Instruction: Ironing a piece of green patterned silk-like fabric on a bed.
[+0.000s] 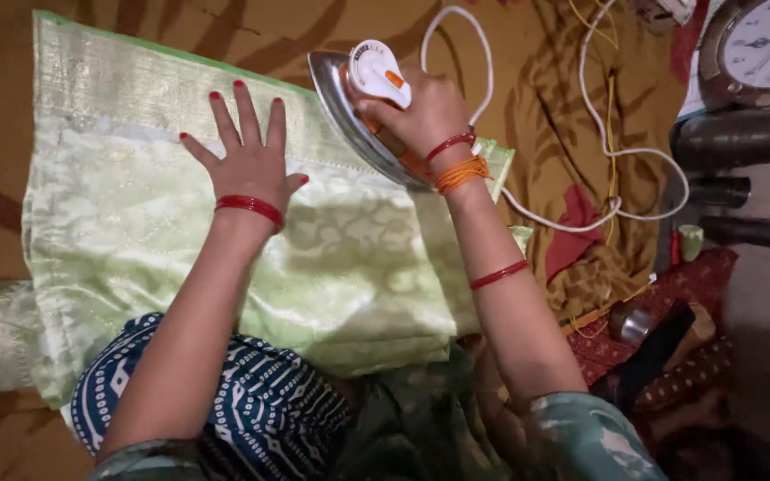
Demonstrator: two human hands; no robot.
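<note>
Red bangles, orange threads — red nails, teal sleeves.

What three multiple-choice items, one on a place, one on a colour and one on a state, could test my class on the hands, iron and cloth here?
1. Where does the left hand lie?
A. flat on the green cloth
B. on the clock
C. on the cord

2. What colour is the iron's cord?
A. black
B. white
C. blue

3. How is the iron held?
A. lying untouched on the floor
B. hanging by its cord
C. tilted up on its edge, gripped by the right hand

Answers: 1 A, the fingers are spread on the cloth. 2 B, a white cord loops over the brown sheet. 3 C, the shiny soleplate shows, facing sideways.
</note>
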